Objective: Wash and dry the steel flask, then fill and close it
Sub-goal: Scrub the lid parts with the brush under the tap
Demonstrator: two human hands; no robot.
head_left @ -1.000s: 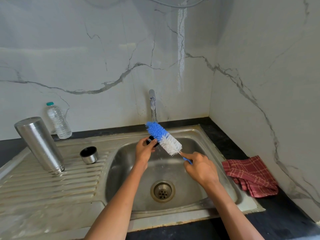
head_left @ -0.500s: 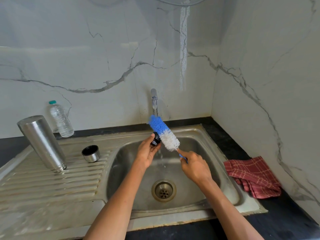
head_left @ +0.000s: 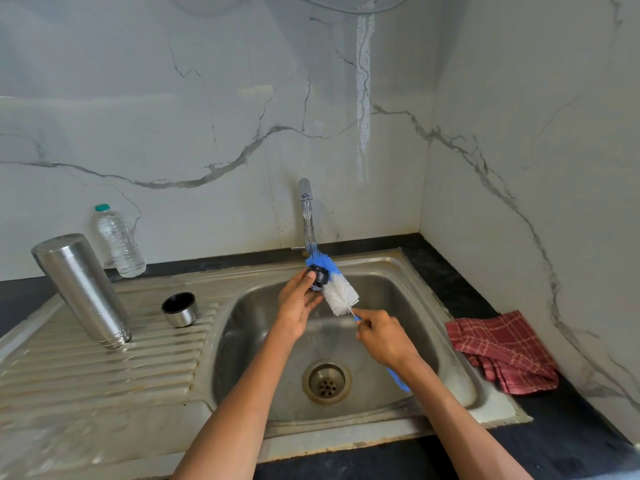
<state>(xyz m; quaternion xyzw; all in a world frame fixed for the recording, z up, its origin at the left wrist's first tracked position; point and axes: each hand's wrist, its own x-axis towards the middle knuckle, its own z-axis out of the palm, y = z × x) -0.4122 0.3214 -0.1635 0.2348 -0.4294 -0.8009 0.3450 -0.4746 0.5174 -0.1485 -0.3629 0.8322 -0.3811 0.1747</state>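
The steel flask [head_left: 81,289] stands upside down on the ribbed drainboard at the left. Its steel cup lid [head_left: 180,309] sits mouth-up just right of it. Over the sink basin my left hand [head_left: 297,303] holds the small black stopper [head_left: 318,275] under the tap [head_left: 306,213]. My right hand [head_left: 382,336] grips the blue handle of a bottle brush [head_left: 337,289], whose blue and white bristles lie against the stopper. The handle's end pokes out below my right wrist.
A clear plastic water bottle [head_left: 119,242] stands at the back wall behind the flask. A folded red checked cloth [head_left: 502,351] lies on the dark counter right of the sink [head_left: 450,341]. The drain [head_left: 326,382] sits mid-basin. Marble walls close the back and right.
Both hands lifted slightly toward the tap. The brush slid along the stopper, so the stopper now sits in front of the blue bristles. Flask and cup lid stayed put.
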